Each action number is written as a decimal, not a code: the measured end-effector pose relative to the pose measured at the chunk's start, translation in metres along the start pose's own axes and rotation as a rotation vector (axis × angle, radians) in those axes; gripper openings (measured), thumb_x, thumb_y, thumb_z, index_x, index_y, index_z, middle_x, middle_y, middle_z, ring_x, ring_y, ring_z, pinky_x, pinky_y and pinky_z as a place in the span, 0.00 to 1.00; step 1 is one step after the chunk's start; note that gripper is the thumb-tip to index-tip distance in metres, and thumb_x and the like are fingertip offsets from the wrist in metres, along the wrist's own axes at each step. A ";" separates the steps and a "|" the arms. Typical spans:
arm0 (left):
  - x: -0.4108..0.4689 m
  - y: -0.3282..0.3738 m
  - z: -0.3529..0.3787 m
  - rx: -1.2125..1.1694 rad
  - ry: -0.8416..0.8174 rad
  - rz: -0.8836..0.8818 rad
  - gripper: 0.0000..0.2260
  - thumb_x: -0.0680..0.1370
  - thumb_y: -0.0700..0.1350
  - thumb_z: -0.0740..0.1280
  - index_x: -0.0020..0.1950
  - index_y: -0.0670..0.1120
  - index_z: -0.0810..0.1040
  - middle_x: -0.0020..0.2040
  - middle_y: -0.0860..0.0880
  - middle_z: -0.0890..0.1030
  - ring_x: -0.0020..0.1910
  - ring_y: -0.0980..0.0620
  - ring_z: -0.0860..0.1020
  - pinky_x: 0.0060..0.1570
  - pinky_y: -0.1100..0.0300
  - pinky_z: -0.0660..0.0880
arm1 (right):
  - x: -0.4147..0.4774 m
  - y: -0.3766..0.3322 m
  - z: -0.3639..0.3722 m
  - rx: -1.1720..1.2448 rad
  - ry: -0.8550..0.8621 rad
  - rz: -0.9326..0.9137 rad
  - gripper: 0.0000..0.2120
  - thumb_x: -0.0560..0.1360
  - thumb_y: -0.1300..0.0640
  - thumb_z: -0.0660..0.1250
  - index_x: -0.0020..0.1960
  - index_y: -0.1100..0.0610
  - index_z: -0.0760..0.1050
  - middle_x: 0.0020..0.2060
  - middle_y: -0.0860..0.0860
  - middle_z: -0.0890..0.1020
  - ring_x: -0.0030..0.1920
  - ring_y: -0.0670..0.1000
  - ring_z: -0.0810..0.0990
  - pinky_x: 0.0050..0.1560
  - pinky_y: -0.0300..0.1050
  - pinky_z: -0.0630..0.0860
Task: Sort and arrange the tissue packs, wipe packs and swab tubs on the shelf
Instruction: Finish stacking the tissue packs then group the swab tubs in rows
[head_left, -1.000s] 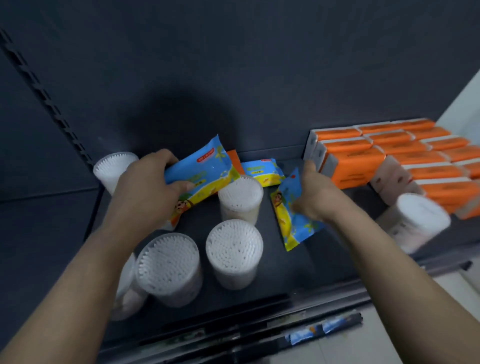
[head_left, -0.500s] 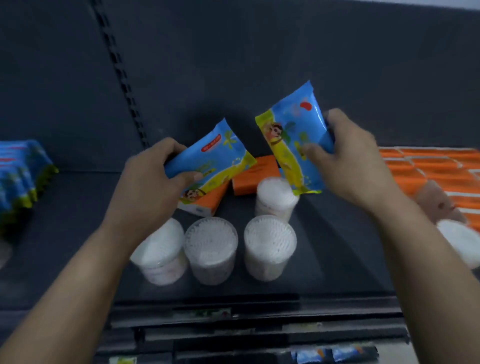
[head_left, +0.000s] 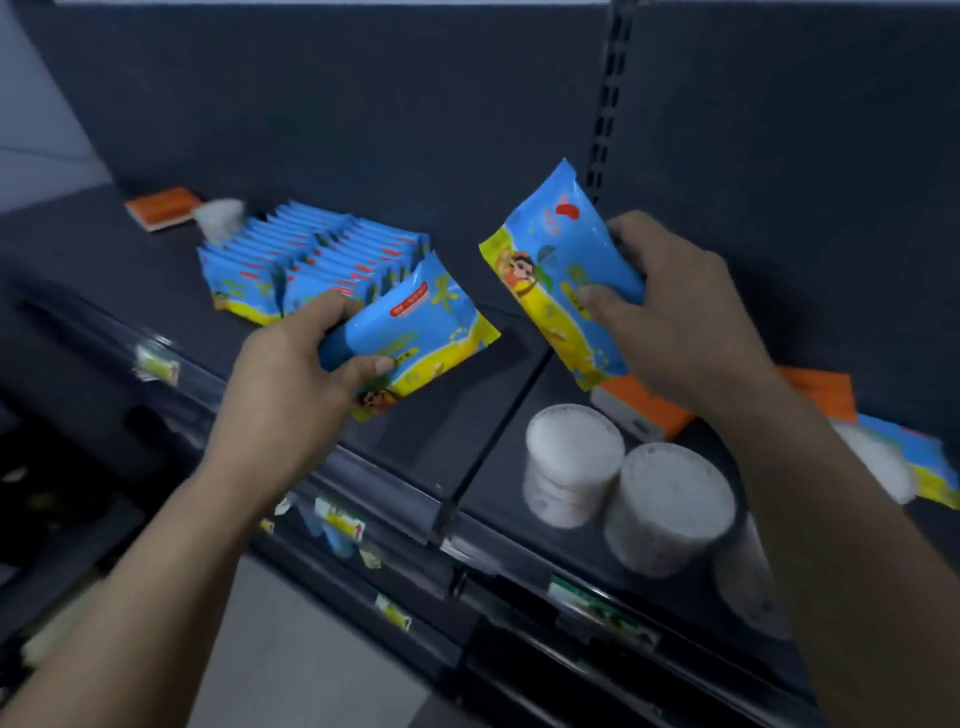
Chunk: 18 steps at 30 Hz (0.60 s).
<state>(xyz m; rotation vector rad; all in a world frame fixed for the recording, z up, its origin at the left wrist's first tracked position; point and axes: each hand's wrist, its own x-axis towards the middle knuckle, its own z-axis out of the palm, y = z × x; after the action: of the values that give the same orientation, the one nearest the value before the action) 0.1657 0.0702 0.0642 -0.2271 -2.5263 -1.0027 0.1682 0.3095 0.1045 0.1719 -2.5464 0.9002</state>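
Left hand (head_left: 291, 379): fingers (head_left: 337, 306) on top and thumb underneath pinch one wipe pack (head_left: 421, 332) by its short end. The pack is tilted, free end pointing away to the right, held off the shelf (head_left: 431, 441). Right hand (head_left: 680, 317): fingers wrapped behind a second wipe pack (head_left: 556, 260), thumb pressed on its face. That pack is near upright and also in the air. There's a clear gap between the two held packs. Just past my left fingers, two tidy rows of wipe packs (head_left: 311, 254) stand on edge. The left-hand pack's far corner overlaps the end of the rows in view; can't tell if they touch. Open room: bare board below and right of the left fingers, running to the seam (head_left: 498, 415) between shelf boards. Below my right fingers an orange tissue pack (head_left: 644, 410) lies flat. Nearer me two swab tubs (head_left: 571, 462) stand upright and touching, with a third mostly hidden by my right forearm, all close to the front lip (head_left: 389, 491). Right of that wrist: another tissue pack (head_left: 826, 389), a blurred white item, and a stray wipe pack (head_left: 919, 467) at the frame edge. Far beyond my left fingers, at the back: a lone tissue pack (head_left: 163, 208) with something white and blurred beside it. A slotted upright (head_left: 605, 104) is behind the right-hand pack.
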 end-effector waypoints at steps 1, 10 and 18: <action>0.001 -0.008 -0.004 -0.006 0.006 -0.002 0.09 0.70 0.42 0.73 0.43 0.46 0.74 0.34 0.52 0.75 0.33 0.55 0.71 0.32 0.67 0.66 | 0.004 -0.006 0.008 -0.004 -0.012 -0.007 0.10 0.74 0.57 0.66 0.54 0.54 0.72 0.45 0.52 0.80 0.46 0.54 0.78 0.49 0.53 0.76; 0.047 -0.114 -0.060 -0.022 -0.047 -0.014 0.09 0.70 0.41 0.73 0.43 0.48 0.75 0.33 0.53 0.75 0.33 0.57 0.72 0.33 0.61 0.68 | 0.046 -0.084 0.103 -0.010 -0.011 0.022 0.09 0.75 0.57 0.66 0.54 0.53 0.72 0.45 0.50 0.80 0.45 0.53 0.78 0.45 0.49 0.75; 0.111 -0.210 -0.114 -0.073 -0.046 -0.026 0.10 0.71 0.39 0.72 0.41 0.50 0.73 0.33 0.53 0.76 0.31 0.62 0.71 0.29 0.70 0.65 | 0.087 -0.142 0.186 -0.001 -0.011 0.052 0.08 0.74 0.59 0.66 0.52 0.53 0.71 0.43 0.49 0.80 0.42 0.51 0.79 0.40 0.47 0.76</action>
<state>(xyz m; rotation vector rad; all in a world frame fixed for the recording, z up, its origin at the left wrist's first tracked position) 0.0394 -0.1609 0.0563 -0.2417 -2.5424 -1.1128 0.0603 0.0847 0.0942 0.1118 -2.5724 0.9200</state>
